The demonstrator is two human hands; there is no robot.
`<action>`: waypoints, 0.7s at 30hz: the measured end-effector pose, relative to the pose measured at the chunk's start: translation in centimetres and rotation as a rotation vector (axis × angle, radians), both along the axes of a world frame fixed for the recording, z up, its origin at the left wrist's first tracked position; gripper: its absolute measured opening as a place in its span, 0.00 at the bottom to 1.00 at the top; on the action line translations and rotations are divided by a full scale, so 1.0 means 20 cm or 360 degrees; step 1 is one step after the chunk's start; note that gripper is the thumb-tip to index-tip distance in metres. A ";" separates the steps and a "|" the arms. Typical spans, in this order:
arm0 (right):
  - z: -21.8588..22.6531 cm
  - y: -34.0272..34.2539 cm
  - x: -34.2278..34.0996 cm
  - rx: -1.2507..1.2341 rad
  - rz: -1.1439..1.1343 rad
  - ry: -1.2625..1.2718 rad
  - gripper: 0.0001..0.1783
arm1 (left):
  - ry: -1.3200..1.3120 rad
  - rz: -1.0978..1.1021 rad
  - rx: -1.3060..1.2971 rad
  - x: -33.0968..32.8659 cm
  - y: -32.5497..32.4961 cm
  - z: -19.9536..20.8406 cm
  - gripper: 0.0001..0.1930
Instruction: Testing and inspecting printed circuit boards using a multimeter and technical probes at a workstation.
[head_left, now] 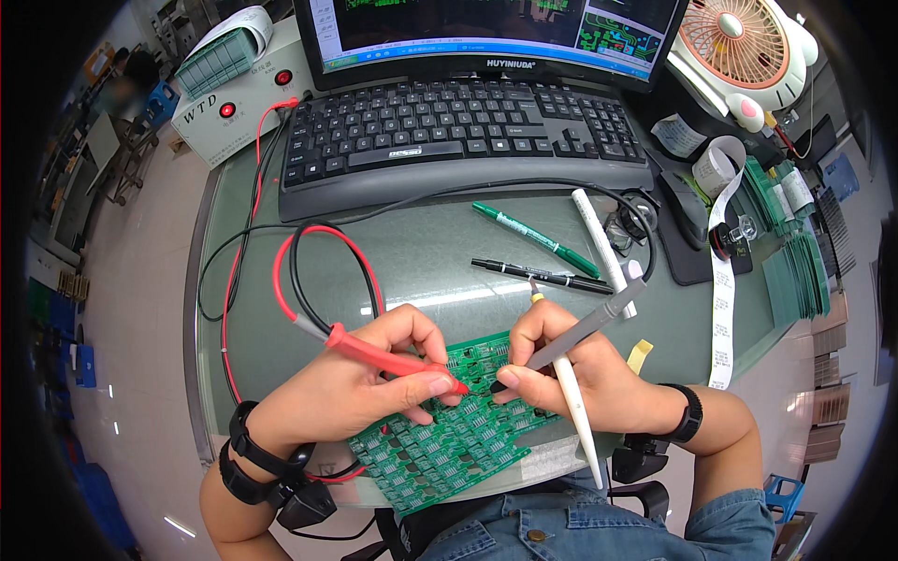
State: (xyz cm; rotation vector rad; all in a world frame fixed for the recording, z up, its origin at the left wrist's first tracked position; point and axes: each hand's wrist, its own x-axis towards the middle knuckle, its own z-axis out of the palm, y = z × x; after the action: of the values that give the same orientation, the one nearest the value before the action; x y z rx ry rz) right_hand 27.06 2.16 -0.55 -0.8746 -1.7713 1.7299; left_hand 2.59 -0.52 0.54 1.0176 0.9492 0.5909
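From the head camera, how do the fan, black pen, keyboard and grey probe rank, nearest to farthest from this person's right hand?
From the right hand:
1. Grey probe: held in its fingers.
2. Black pen: lying just beyond the hand.
3. Keyboard: further back, below the monitor.
4. Fan: far back, on the right.

Two hands (pixel 360 393) (pixel 608 374), two probes (pixel 360 349) (pixel 599 316), one keyboard (pixel 449 131), one fan (pixel 732 26)
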 end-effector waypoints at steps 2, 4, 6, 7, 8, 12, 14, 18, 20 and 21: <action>0.00 0.00 0.00 0.0013 -0.0001 0.0003 0.10 | 0.0004 -0.0003 -0.0002 0.00 0.00 0.00 0.13; 0.00 0.00 0.00 -0.0012 -0.0002 0.0012 0.10 | 0.0008 -0.0008 0.0004 0.00 0.00 0.00 0.13; 0.00 0.00 0.00 -0.0013 0.0002 0.0009 0.10 | 0.0011 -0.0015 0.0011 0.00 0.01 0.00 0.13; 0.00 0.00 0.00 -0.0014 0.0006 0.0008 0.10 | 0.0015 -0.0019 0.0011 0.00 0.01 0.00 0.13; 0.00 0.00 0.00 -0.0013 0.0007 0.0009 0.10 | 0.0019 -0.0023 0.0012 0.00 0.01 0.00 0.13; 0.02 0.01 0.00 0.0004 0.0020 -0.0037 0.11 | 0.0045 -0.0021 0.0070 -0.01 0.00 0.00 0.12; 0.05 0.02 -0.01 0.0049 0.0030 -0.0058 0.12 | 0.0020 -0.0039 0.0114 -0.05 0.00 0.00 0.15; 0.11 0.05 -0.07 0.0485 0.0062 -0.0121 0.16 | -0.0062 -0.0364 0.0114 -0.02 0.01 0.08 0.29; 0.15 0.04 -0.12 0.0623 0.0188 -0.0113 0.19 | 0.0148 -0.0442 0.0129 0.02 -0.02 0.10 0.16; 0.21 0.03 -0.13 0.0440 0.0249 -0.0209 0.20 | 0.0284 -0.0518 0.0160 0.01 -0.02 0.11 0.14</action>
State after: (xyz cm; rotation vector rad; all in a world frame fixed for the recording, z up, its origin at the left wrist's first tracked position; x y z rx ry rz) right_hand 24.50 2.84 3.63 -0.7622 -2.1541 1.4978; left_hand 2.89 -0.94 2.80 1.3005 0.8908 0.2810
